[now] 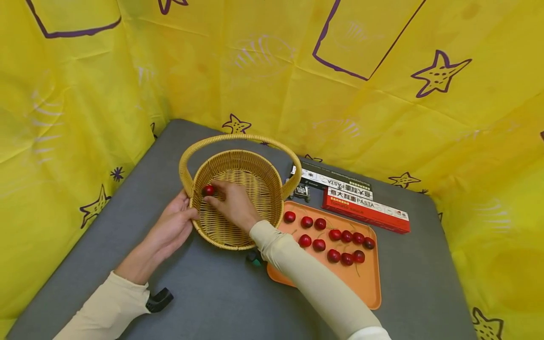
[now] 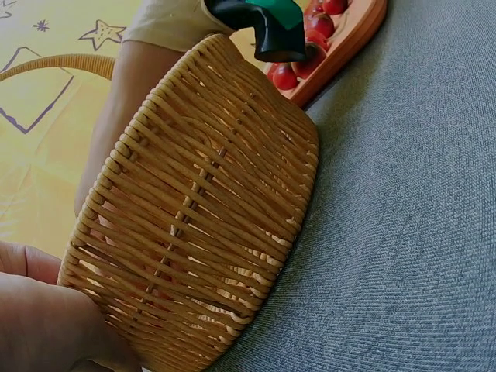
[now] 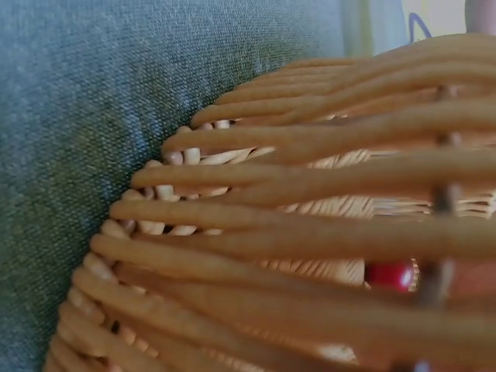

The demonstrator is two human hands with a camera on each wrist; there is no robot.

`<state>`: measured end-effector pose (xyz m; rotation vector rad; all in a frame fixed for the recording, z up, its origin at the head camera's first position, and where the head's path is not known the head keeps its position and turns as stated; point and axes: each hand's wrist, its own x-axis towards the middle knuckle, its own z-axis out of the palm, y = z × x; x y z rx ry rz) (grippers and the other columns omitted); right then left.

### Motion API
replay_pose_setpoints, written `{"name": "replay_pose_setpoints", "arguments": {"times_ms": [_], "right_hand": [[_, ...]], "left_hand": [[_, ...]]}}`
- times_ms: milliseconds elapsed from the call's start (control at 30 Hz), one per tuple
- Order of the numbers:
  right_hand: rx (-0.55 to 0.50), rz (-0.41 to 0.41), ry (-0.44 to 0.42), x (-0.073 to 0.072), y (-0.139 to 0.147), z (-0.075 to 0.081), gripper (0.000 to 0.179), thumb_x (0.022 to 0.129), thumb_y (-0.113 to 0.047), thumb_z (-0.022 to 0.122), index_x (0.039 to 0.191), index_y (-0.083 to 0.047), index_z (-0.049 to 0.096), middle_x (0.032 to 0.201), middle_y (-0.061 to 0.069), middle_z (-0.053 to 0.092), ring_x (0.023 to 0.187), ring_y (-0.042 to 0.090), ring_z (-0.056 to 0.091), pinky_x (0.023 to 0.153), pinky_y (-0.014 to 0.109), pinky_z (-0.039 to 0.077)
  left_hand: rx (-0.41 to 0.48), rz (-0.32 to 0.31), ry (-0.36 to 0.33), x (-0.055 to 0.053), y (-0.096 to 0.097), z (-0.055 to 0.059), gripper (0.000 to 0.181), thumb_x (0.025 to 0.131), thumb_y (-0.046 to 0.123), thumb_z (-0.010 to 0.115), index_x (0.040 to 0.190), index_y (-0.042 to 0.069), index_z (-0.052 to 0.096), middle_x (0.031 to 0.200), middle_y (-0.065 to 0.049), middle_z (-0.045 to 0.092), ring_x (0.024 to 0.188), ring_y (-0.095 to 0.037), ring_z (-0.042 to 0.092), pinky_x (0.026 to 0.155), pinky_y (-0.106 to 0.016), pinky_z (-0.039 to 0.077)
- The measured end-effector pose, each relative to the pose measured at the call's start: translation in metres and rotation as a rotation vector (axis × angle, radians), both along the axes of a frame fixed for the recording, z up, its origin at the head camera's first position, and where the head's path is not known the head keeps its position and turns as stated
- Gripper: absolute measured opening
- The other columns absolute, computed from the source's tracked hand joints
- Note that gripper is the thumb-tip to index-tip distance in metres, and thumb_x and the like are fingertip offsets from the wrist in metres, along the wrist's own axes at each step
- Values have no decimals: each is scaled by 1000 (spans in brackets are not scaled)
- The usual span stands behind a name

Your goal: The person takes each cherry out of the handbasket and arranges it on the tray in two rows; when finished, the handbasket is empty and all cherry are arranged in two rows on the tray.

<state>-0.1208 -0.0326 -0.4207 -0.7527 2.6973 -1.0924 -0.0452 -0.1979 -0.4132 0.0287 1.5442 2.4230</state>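
Note:
A round woven basket with a tall arched handle stands on the grey table. At its left rim my left hand grips the wall, thumb at the edge; the left wrist view shows that hand at the rim. My right hand reaches down into the basket and pinches a dark red cherry between thumb and fingers, near the left inner wall. Through the weave, the right wrist view shows the cherry. To the right, an orange tray bears several cherries with stems.
Behind the tray lie a red pasta box and a dark pasta box, with a small black packet beside them. Yellow printed cloth hangs around the table's back and sides. The right forearm passes over the tray's left edge.

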Motion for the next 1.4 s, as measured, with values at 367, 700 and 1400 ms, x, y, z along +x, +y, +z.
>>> {"name": "replay_pose_setpoints", "arguments": {"times_ms": [367,700,1400], "right_hand": [[-42,-33,-37,-3,-2,-1,32,97,-23,78,126,-9,77,117,2,79,105,6,73,83,11,52],[-7,-10,32,-1,-2,-3,30,95,-21,80,124,-13,78,111,-2,79,96,3,71,78,11,50],[15,74,58,-1,5,-1,26,98,-17,75,124,-15,78,104,-6,76,75,3,59,62,12,44]], "left_hand": [[1,4,8,0,3,1,98,85,-24,30,168,7,-13,177,-11,-7,161,-24,-6,130,-44,-3],[17,5,-1,0,3,1,98,86,-25,29,167,7,-15,177,-10,-10,161,-23,-8,129,-44,-4],[0,9,2,2,1,-1,98,86,-24,29,168,8,-14,177,-11,-8,161,-24,-5,130,-44,-2]]}}
